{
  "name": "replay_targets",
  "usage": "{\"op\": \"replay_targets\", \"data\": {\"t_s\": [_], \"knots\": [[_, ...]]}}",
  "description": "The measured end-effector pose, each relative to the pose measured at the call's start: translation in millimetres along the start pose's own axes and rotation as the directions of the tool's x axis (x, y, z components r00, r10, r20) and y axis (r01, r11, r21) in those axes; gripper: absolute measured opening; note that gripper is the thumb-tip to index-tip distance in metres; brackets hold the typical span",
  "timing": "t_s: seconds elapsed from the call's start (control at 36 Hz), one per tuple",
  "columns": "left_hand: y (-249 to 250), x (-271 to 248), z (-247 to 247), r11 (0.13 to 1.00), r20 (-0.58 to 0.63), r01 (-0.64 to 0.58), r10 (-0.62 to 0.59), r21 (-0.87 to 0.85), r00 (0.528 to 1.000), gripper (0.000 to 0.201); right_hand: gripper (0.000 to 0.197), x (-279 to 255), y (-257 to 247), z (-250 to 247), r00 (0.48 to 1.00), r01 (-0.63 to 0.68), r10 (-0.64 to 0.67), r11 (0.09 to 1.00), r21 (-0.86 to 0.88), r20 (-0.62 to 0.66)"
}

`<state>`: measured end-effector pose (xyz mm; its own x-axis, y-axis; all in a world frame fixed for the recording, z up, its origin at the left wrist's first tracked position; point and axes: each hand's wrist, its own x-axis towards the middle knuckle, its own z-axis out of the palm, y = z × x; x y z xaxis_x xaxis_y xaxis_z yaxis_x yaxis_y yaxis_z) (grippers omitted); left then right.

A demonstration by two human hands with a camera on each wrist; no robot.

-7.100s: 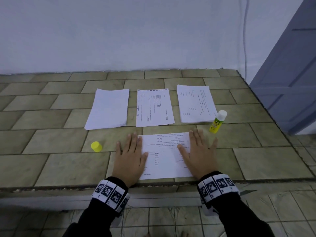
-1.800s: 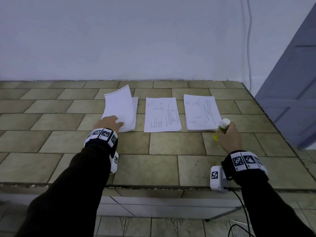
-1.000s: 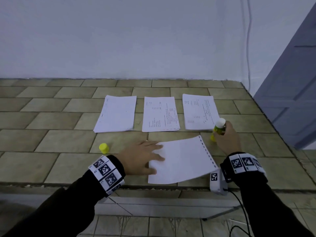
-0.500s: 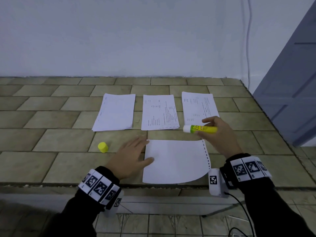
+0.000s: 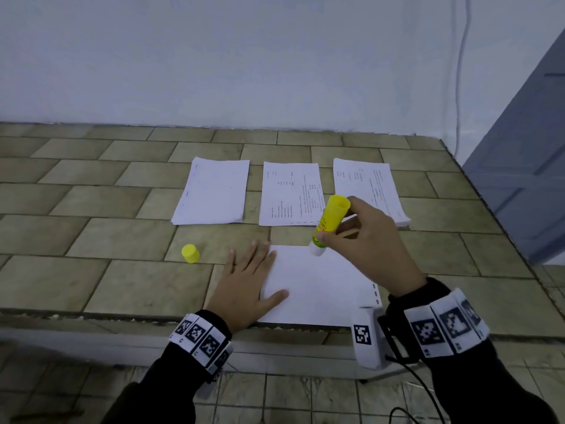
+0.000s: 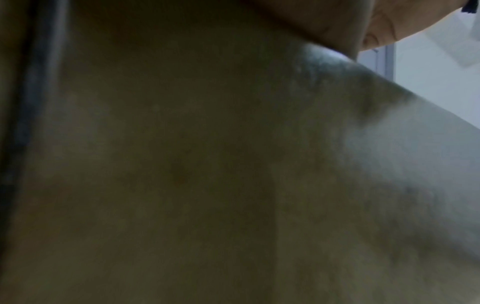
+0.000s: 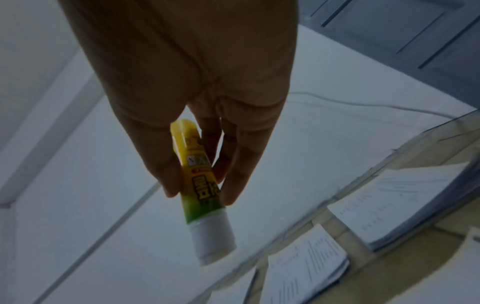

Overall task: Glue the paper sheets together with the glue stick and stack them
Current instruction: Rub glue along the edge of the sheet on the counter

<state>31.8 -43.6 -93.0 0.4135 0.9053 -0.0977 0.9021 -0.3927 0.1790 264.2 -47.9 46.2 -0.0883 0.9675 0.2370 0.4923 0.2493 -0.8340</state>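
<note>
Right hand [image 5: 363, 243] fingers grip glue stick [image 5: 328, 223], tip on sheet [image 5: 318, 289]; left hand [image 5: 244, 289] flat, pressing sheet.

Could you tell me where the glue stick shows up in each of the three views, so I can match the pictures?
Head: glue stick right of centre, white end down over the blank sheet, held by the right hand.
Left wrist: not in it; the picture is dark and blurred.
Right wrist: centre, glue stick pinched between the fingers, white end pointing down.
Shared landmark: the printed paper stacks, in the head and right wrist views.
</note>
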Motion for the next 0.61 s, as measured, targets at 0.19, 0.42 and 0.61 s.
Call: {"op": "replay_targets", "data": {"t_s": [0.19,0.42,0.61], "knots": [[0,0,3,1.000,-0.042,-0.023,0.022,-0.009,0.999,0.106,0.019,5,15,50,0.994,-0.053,0.058,0.997,-0.055,0.095],[2,-1,1,1.000,0.004,0.002,-0.002,0.020,1.000,0.105,0.023,30,27,88,0.982,-0.059,0.106,0.958,-0.280,0.157],[3,-1,1,0.999,-0.056,-0.014,0.011,-0.051,0.998,0.112,0.028,40,27,100,0.974,-0.058,0.132,0.932,-0.359,0.185]]}}
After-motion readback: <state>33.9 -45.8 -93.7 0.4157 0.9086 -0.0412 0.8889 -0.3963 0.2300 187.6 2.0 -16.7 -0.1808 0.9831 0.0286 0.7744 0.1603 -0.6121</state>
